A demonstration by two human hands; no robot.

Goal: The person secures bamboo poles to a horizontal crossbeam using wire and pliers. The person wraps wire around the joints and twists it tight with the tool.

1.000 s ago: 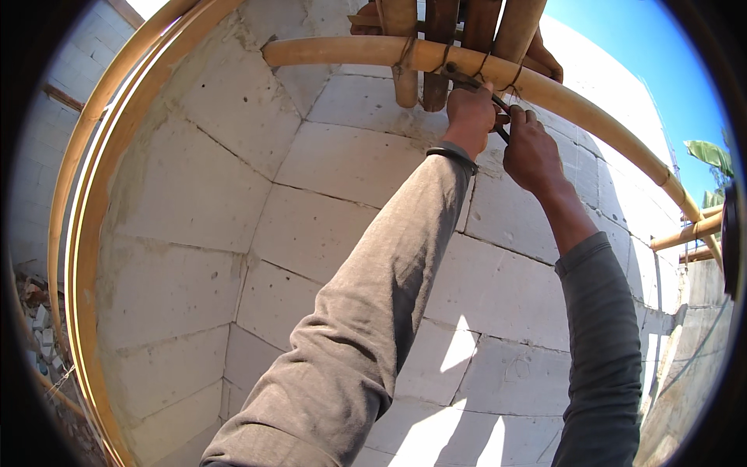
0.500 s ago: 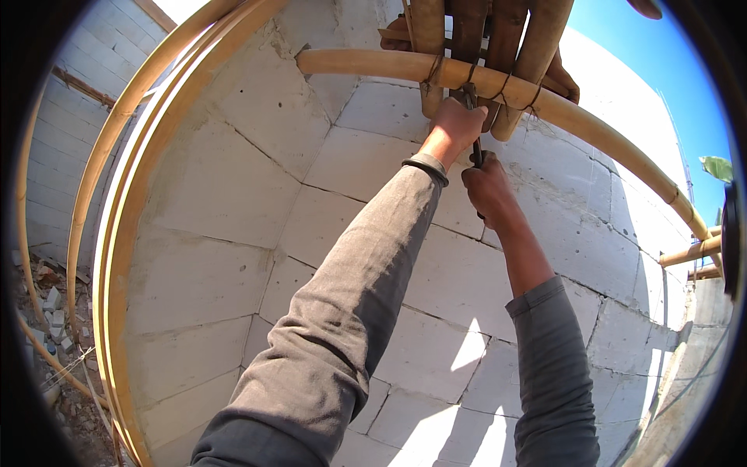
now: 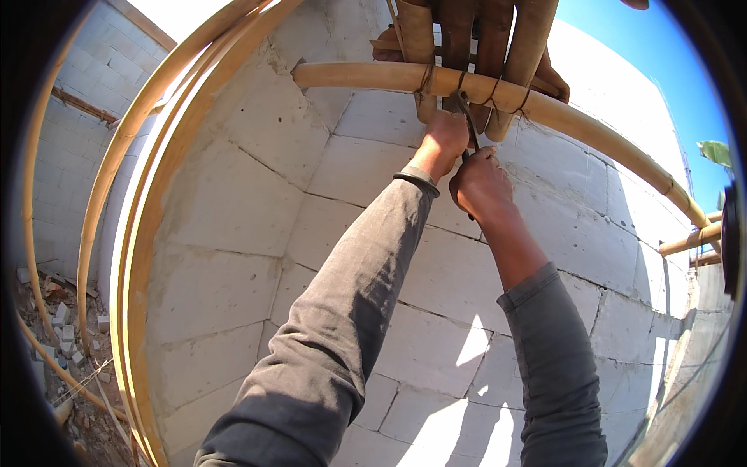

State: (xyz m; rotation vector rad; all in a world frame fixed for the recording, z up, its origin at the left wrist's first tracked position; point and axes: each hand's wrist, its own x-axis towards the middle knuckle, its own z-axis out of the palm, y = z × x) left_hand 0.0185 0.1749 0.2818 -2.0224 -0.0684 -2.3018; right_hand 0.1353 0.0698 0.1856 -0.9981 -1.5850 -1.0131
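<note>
Overhead, a horizontal bamboo pole (image 3: 354,76) crosses under several upright-looking poles (image 3: 529,47), and dark wire ties (image 3: 495,92) bind them together. My right hand (image 3: 482,185) is closed round the handles of dark metal pincers (image 3: 472,128), whose head reaches up to the underside of the bamboo pole by a tie. Close beside the pincers, on their left, my left hand (image 3: 443,142) is closed just below the pole. Whatever its fingers hold is hidden. Both arms are raised, in grey sleeves.
A white block wall (image 3: 436,272) stands ahead, with a curved-looking beam (image 3: 132,288) along its left side. Rubble (image 3: 70,335) lies on the ground at lower left. More bamboo (image 3: 689,240) juts out at the right. Brown shapes behind the poles are unclear.
My right hand has risen slightly and come leftward, closer to my left hand. My left hand has shifted a little down and left in view, and the pincers now lean more.
</note>
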